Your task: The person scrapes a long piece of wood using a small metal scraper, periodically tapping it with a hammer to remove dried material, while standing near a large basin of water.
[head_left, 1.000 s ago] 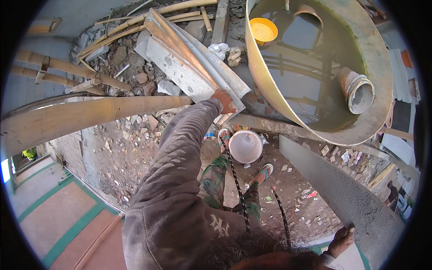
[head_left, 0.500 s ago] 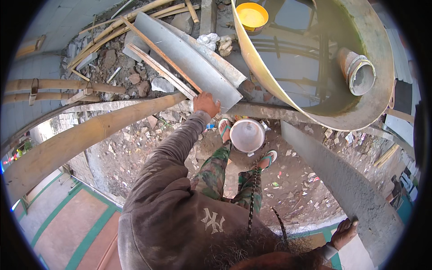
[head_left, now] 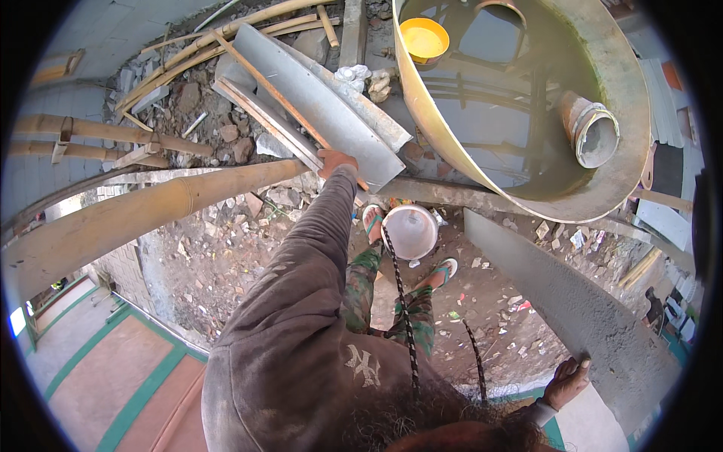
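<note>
My left hand (head_left: 336,160) reaches far forward in a grey sleeve and grips the lower edge of a long grey metal sheet (head_left: 316,105), beside the end of a thick bamboo pole (head_left: 151,212). My right hand (head_left: 566,382) holds the top edge of a grey concrete wall (head_left: 557,301) at the lower right, fingers curled over it. Below me a white bucket (head_left: 411,230) stands between my sandalled feet (head_left: 446,270). A black-and-white rope (head_left: 401,301) runs down towards it.
A big round tank (head_left: 625,83) of greenish water fills the upper right, with a yellow bowl (head_left: 424,38) and a short pipe (head_left: 595,135) in it. Rubble (head_left: 218,248) covers the ground. More bamboo poles (head_left: 98,132) lie left; a tiled floor (head_left: 98,377) lies at the lower left.
My view has shifted a little. My left hand stays on the sheet's lower edge, and my right hand has crept slightly up the wall. The bucket has not moved.
</note>
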The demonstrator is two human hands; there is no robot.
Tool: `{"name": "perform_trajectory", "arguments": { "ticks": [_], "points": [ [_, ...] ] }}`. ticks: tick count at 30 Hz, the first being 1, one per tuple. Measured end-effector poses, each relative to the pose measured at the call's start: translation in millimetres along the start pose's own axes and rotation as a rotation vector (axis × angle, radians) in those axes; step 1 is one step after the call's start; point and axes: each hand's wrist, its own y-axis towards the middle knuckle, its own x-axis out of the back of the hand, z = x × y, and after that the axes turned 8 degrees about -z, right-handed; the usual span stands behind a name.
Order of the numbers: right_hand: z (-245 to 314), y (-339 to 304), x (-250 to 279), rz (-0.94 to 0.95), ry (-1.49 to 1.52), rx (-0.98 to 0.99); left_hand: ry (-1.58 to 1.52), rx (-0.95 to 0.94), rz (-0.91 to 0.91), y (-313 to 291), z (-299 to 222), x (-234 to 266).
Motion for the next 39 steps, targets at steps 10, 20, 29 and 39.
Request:
{"name": "perform_trajectory", "arguments": {
  "ticks": [10, 20, 29, 39],
  "points": [
    [38.6, -15.2, -61.3, 0.124, -0.289, 0.25, 0.019, -0.349, -0.054, -18.7, -24.3, 37.0],
    [19.3, -37.5, -48.7, 0.095, -0.281, 0.157, 0.225, -0.322, 0.125, 0.6, -10.0, 63.7],
    [22.3, -42.1, -62.7, 0.091, -0.307, 0.246, 0.132, -0.259, 0.278, 24.8, 16.7, 48.7],
    [110.3, -25.1, -77.0, 0.135, -0.362, 0.475, -0.597, -0.032, 0.642, -43.6, 20.3, 152.9]
  ]
}}
